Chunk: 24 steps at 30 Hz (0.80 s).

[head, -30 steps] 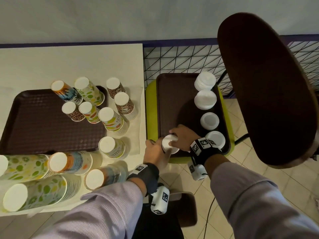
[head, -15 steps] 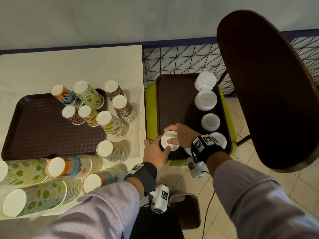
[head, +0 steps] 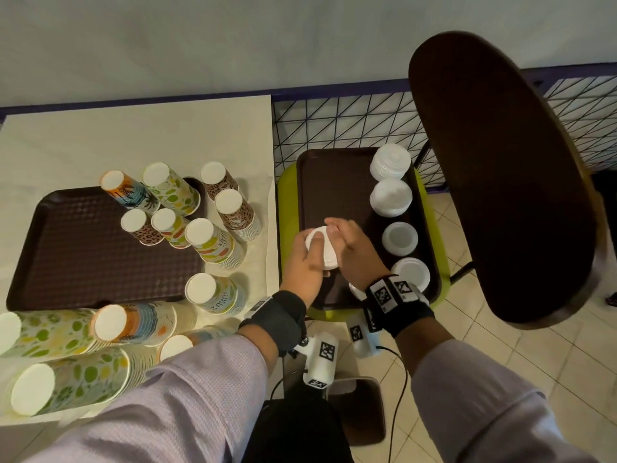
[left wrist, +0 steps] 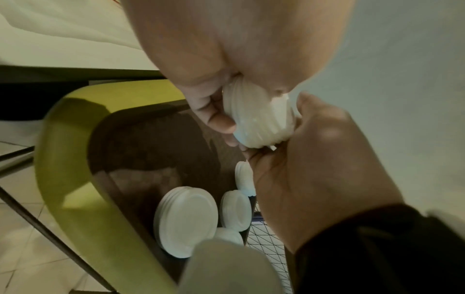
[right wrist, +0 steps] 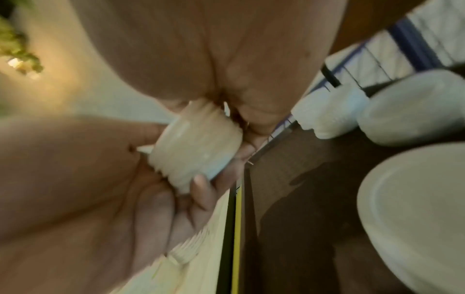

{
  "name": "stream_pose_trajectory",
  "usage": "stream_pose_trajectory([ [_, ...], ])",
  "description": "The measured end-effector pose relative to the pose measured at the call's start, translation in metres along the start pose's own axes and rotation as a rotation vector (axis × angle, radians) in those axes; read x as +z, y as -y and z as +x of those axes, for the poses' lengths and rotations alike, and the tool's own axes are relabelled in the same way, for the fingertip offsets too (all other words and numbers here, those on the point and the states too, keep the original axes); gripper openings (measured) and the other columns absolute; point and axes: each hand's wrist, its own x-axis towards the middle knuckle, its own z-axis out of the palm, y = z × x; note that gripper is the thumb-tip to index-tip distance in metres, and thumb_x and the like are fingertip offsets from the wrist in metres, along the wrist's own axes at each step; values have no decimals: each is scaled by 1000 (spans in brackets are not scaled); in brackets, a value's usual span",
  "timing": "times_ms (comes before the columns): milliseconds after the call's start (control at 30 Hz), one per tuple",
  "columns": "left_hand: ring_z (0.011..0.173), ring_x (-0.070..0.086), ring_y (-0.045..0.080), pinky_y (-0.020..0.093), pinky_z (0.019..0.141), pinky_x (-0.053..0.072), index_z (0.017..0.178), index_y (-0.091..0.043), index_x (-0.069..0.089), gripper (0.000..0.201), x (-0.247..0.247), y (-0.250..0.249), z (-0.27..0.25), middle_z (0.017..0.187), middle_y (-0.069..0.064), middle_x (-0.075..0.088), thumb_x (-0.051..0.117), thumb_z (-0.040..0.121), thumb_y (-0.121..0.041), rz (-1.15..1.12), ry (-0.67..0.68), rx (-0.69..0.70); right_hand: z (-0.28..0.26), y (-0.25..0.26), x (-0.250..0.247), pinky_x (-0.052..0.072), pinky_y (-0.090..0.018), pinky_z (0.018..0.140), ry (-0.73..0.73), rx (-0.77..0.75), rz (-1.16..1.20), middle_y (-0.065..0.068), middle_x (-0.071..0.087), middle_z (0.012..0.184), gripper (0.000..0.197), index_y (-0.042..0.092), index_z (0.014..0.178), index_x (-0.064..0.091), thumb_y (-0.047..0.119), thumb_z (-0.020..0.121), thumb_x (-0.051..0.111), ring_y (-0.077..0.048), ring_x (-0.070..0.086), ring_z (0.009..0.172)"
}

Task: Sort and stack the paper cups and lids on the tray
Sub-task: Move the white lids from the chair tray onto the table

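A small stack of white lids [head: 321, 247] [left wrist: 259, 119] [right wrist: 195, 148] is held above the brown tray [head: 334, 182] on the green chair. My left hand [head: 305, 262] grips it from the left, thumb over the top. My right hand [head: 350, 248] grips it from the right, fingers curled on its side. Along the tray's right side stand more white lid stacks [head: 390, 162] [head: 391, 197] [head: 399, 238] [head: 412, 272]. Upside-down patterned paper cup stacks [head: 207, 242] stand on the table and on a second brown tray [head: 66, 248].
Stacks of cups [head: 50, 332] lie on their sides at the table's near left corner. A dark chair back [head: 500, 182] rises at the right. A wire grid fence [head: 334, 125] stands behind the green chair [head: 287, 202]. Tiled floor lies below.
Both hands lifted the lid stack from the tray's near edge and carried it further in over the tray. The left hand went from beside the stack to gripping it.
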Motion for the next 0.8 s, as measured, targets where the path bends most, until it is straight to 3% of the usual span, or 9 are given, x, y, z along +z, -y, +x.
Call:
stream_pose_trajectory([
  [67,88,66,16,36,69,59,128,-22,49,21,3,-3,-2,111,7,65,41,111,-33,-25,-1,-6,-4,-2,3,44,-32,93,-83,-127,-157,-9,59,119,39,7,126,58,27,104,34,-23,56,110],
  [167,94,68,20,47,80,61,124,-24,54,19,4,-4,-5,118,13,67,46,110,-34,-108,4,-60,-6,-9,9,50,-40,88,-118,-128,-198,-12,64,108,36,6,113,61,30,103,35,-27,61,100],
  [300,85,70,8,34,71,63,112,-32,59,17,4,-6,-8,104,-2,70,50,107,-45,-83,-21,-114,-13,-10,15,46,-24,74,-159,-83,-95,-6,65,96,32,7,106,61,31,108,41,-19,62,88],
  [367,80,69,7,33,65,62,119,-25,60,30,2,-3,-8,100,-3,70,49,106,-50,11,-57,-111,-18,-10,17,43,-20,73,-123,-93,-126,-5,65,97,33,7,107,62,30,108,39,-17,61,89],
  [500,75,69,17,31,55,59,126,-15,62,49,-7,5,-7,103,7,72,51,102,-57,120,-120,-141,-26,-1,-1,53,-40,82,-24,-94,-219,-24,66,107,38,-7,113,64,11,97,36,-41,63,91],
  [533,77,69,18,30,54,58,126,-16,61,49,-10,5,-8,105,6,71,52,102,-57,125,-123,-149,-24,-4,-13,54,-44,86,-6,-64,-279,-25,64,113,39,-8,118,63,10,95,36,-44,62,95],
  [633,80,67,21,30,55,55,126,-17,61,48,-18,7,-11,105,4,68,51,102,-57,134,-124,-159,-22,-24,-41,38,-48,109,62,62,-682,-17,48,136,50,9,141,48,26,95,52,-40,45,125],
  [700,83,68,22,30,56,56,127,-17,60,48,-20,9,-12,107,5,68,51,102,-57,144,-119,-174,-22,-35,-47,41,-48,105,194,86,-936,-14,45,137,53,12,141,45,24,90,55,-39,39,131],
  [800,87,68,24,26,54,53,128,-17,60,52,-21,14,-14,113,7,68,50,101,-60,168,-100,-188,-20,-40,-38,44,-45,100,337,35,-1170,-9,51,132,47,17,132,49,25,88,60,-32,42,127],
])
